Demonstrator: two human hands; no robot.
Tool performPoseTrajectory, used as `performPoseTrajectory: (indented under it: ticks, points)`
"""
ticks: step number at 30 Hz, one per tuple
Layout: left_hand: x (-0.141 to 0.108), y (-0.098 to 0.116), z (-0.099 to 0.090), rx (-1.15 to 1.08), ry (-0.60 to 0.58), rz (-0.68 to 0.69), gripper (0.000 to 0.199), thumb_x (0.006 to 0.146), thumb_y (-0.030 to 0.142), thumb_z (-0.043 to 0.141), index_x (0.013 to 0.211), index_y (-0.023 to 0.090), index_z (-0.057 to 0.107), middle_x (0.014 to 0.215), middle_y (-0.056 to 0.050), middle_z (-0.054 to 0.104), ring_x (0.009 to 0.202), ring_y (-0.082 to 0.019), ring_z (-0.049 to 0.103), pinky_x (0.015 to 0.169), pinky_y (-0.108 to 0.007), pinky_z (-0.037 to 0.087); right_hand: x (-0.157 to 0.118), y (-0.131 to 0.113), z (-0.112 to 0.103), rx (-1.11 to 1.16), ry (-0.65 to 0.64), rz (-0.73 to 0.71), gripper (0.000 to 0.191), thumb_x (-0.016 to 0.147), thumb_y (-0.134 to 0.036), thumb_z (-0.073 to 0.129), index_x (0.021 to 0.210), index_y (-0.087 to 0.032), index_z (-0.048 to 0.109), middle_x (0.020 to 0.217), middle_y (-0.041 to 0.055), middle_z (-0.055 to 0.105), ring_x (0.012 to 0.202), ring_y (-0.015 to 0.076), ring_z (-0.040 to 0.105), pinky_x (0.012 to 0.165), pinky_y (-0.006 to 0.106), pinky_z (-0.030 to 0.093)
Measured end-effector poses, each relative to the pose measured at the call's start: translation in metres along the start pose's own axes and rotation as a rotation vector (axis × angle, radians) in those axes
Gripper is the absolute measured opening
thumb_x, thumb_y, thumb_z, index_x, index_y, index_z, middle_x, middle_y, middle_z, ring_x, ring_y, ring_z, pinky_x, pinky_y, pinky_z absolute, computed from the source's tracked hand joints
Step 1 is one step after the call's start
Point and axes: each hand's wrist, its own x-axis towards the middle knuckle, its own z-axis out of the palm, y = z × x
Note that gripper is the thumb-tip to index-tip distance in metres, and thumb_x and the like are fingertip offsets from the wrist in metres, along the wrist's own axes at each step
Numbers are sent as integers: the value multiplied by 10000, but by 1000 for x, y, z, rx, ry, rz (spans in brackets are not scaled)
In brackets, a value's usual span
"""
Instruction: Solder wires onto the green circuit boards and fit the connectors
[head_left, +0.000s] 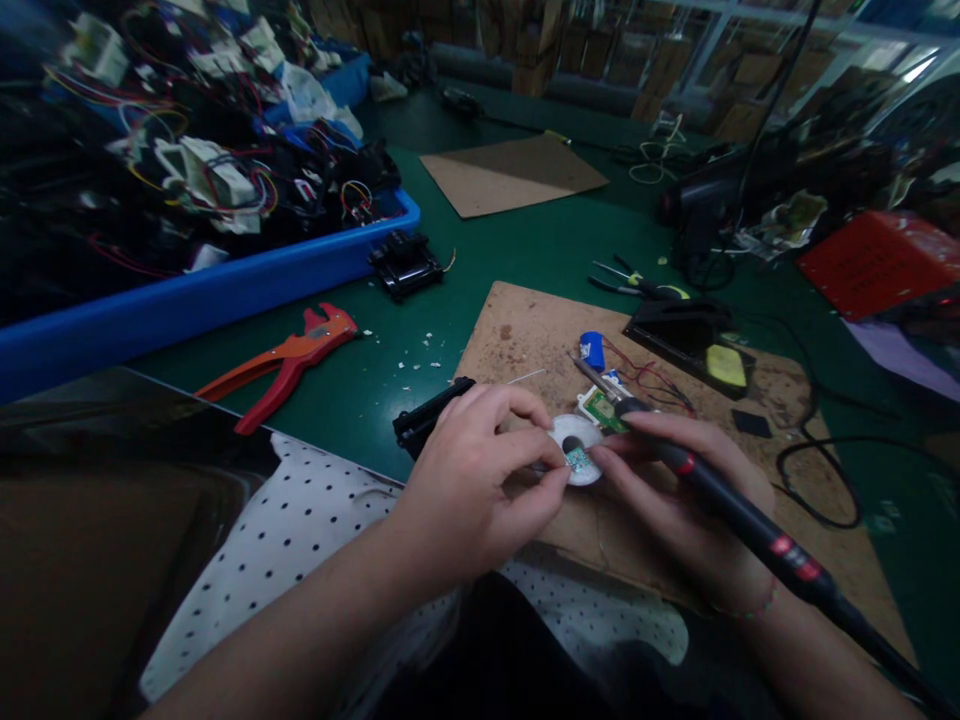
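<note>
We had the tips of the left hand's [480,480] thumb and fingers drawn close together at the near left edge of a white disc [574,424], seemingly pinching it; the disc sat right of the frame's centre, a small teal piece [579,460] by its hole. Our right hand [690,490] carried the soldering iron [720,490] across it, thumb and forefinger almost meeting at the disc's right side; we could not tell whether they touched it. The iron's tip pointed up and left, away from the teal piece, so we judged that no joint was being heated. Just beyond, red wires [645,375] ran near a blue cylinder [592,350] and a green circuit board [600,405]; which joints were finished or left to make, we could not tell. The brown board's [517,340] upper left part offered us open room, but its right side was tighter, with the iron stand [660,340] and a looping cable [787,470]. A black part [427,420] lay beside our left hand, near the table's front edge. Farther out, the green table [480,250] gave space between the red-handled cutter [289,365] at centre left and the pliers [645,288] at upper right, while the blue bin [187,300] closed off the upper left.
</note>
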Motion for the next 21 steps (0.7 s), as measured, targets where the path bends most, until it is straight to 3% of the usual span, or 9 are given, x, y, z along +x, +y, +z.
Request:
performPoseTrajectory:
  ticks: [4, 16, 18, 21]
  points:
    - [1, -2, 1, -126, -85, 3, 95, 846, 132, 668, 815, 220, 686, 1067, 7, 737, 1052, -186, 637, 961, -393, 409, 2, -2, 0, 5, -5, 0, 435, 734, -153, 837, 1126, -245, 671, 928, 7, 755, 767, 152, 745, 758, 291, 637]
    - [4, -4, 3, -157, -117, -51, 137, 812, 95, 675, 806, 232, 665, 986, 72, 773, 1038, -166, 669, 987, -403, 386, 0, 0, -1, 86, 5, 66, 494, 725, -138, 841, 1170, -252, 660, 951, 5, 753, 773, 154, 749, 729, 281, 638]
    - [4, -3, 3, -154, -109, -48, 133, 808, 98, 675, 796, 229, 657, 975, 77, 778, 1038, -169, 669, 981, -407, 387, 0, 3, -3, 114, 70, 94, 454, 744, -181, 837, 1161, -245, 672, 956, 11, 748, 752, 156, 744, 715, 293, 631]
    - [3, -2, 3, -164, -106, -46, 129, 810, 104, 671, 779, 225, 640, 976, 83, 783, 1045, -169, 664, 971, -402, 395, 0, 7, -5, 157, 286, 118, 265, 894, -325, 705, 1134, -211, 695, 765, -1, 722, 621, 147, 706, 595, 286, 582]
